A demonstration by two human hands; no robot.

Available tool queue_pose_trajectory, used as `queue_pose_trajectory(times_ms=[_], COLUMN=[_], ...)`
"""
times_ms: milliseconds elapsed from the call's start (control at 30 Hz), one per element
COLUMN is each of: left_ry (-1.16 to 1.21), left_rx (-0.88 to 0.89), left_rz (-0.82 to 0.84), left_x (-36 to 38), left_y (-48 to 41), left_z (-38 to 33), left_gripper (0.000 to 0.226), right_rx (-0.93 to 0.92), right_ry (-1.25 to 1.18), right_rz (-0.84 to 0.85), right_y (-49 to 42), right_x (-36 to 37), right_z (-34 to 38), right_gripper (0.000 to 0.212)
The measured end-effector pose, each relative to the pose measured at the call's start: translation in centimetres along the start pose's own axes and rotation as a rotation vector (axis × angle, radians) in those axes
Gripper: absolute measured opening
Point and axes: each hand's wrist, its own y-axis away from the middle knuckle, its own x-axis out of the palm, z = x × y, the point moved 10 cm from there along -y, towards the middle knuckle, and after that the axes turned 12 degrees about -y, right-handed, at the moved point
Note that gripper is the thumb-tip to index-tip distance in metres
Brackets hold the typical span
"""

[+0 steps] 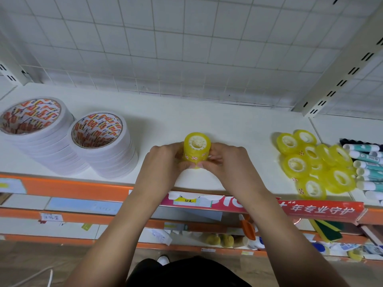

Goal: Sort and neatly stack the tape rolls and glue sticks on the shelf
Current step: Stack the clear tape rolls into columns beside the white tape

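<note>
A short stack of small yellow tape rolls (197, 148) stands upright in the middle of the white shelf (238, 129). My left hand (163, 160) grips the stack from the left and my right hand (228, 160) grips it from the right, fingers curled round its lower rolls. A loose heap of several yellow tape rolls (315, 162) lies at the right. Beyond it, teal and white glue sticks (366, 162) lie on their sides at the far right edge.
Two tall stacks of large white tape rolls (37, 133) (103, 146) stand at the left. A wire grid backs the shelf, and a slotted upright (339, 75) rises at the right. Lower shelves with orange edges (72, 185) hold assorted goods.
</note>
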Motion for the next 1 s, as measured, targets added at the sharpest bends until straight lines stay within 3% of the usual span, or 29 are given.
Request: queue_pose_trajectory(times_ms=[200, 367, 467, 633, 800, 1000], left_ry=[0.132, 0.195, 0.189, 0.071, 0.055, 0.177], left_rx=[-0.03, 0.008, 0.033, 0.061, 0.071, 0.039], left_rz=[-0.003, 0.096, 0.096, 0.059, 0.054, 0.098], left_x=[-0.2, 0.1, -0.1, -0.2, -0.1, 0.0], left_y=[-0.1, -0.1, -0.2, -0.2, -0.2, -0.3], left_z=[0.5, 0.3, 0.2, -0.1, 0.0, 0.3], left_gripper=[0.031, 0.044, 0.048, 0.024, 0.022, 0.036], right_rx=[0.013, 0.079, 0.046, -0.014, -0.042, 0.068], right_ry=[-0.046, -0.133, -0.155, -0.202, -0.229, -0.23], right_rz=[-0.02, 0.024, 0.032, -0.002, -0.015, 0.026], right_y=[-0.1, -0.1, -0.2, -0.2, -0.1, -0.2], right_x=[-0.2, -0.4, -0.4, -0.5, -0.6, -0.2], right_z=[-0.3, -1.1, -0.8, 0.2, 0.4, -0.9], right_gripper=[0.025, 0.069, 0.055, 0.031, 0.027, 0.036])
